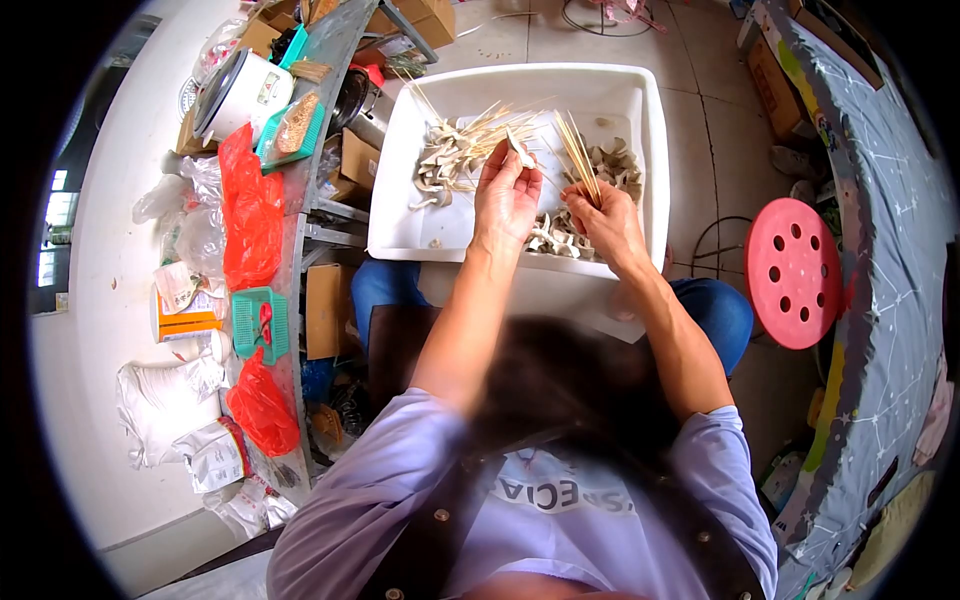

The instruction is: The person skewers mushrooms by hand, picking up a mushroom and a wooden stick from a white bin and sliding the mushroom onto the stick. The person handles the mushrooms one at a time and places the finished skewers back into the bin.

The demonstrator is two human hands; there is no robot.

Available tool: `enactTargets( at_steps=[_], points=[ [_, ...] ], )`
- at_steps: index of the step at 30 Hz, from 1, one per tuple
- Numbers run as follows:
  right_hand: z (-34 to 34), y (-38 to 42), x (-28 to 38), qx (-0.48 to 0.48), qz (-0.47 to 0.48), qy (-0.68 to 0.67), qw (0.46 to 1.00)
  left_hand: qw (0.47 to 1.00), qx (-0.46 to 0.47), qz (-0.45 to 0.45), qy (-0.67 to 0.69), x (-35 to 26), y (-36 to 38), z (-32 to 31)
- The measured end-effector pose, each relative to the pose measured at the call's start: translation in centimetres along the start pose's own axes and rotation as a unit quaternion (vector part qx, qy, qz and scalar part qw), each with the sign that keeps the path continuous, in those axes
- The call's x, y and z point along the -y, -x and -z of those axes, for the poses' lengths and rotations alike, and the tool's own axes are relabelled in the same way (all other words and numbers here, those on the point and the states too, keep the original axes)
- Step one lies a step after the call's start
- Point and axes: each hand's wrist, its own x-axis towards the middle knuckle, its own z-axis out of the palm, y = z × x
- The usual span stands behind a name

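Note:
Over a white tub [400, 225], my left hand [508, 197] pinches a pale greyish piece [519, 150] between thumb and fingers. To its right, my right hand [607, 222] is closed around a bundle of thin wooden skewers [577, 155], which point up and away from me. At the tub's left side lies a pile of greyish pieces on skewers [450, 158]. Loose greyish pieces [560, 236] sit along the near edge and the right side, partly behind my right hand.
A metal shelf on the left holds red plastic bags [250, 225], a teal basket [259, 322] and a white pot [245, 95]. At the right stand a red round stool [793, 273] and a surface covered with grey patterned cloth [880, 300].

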Motion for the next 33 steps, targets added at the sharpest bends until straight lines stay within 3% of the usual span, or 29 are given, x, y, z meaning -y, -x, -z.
enactTargets(
  at_steps=[12,15,21,23,24,28,31,33],
  points=[
    [0.0,-0.1,-0.1,-0.01,-0.003,-0.009,1.0,0.998,-0.01,0.007,-0.057,0.8,0.5,-0.5],
    [0.0,-0.1,-0.1,-0.003,-0.007,-0.006,1.0,0.998,-0.047,0.023,-0.047,1.0,0.9,-0.5],
    [0.7,-0.2,0.3,0.014,-0.045,0.087,0.995,0.998,-0.055,0.032,-0.026,0.4,0.0,0.6],
    [1.8,-1.8,-2.5,-0.069,0.021,0.152,0.986,0.998,-0.059,0.016,-0.015,-0.6,-0.7,1.5],
    [2.4,-1.8,-1.3,-0.084,0.035,0.165,0.982,0.997,-0.074,0.021,-0.013,-1.3,-1.0,1.9],
    [3.8,-1.5,1.3,-0.079,-0.014,-0.03,0.996,0.98,-0.19,0.06,-0.025,-5.0,-5.2,6.0],
    [4.5,-1.1,2.7,-0.066,-0.027,-0.079,0.994,0.978,-0.182,-0.043,-0.089,-9.3,-9.1,8.0],
    [4.8,-1.3,2.5,-0.08,-0.011,-0.099,0.992,0.893,-0.362,-0.13,-0.233,-10.2,-8.2,4.5]
  ],
)
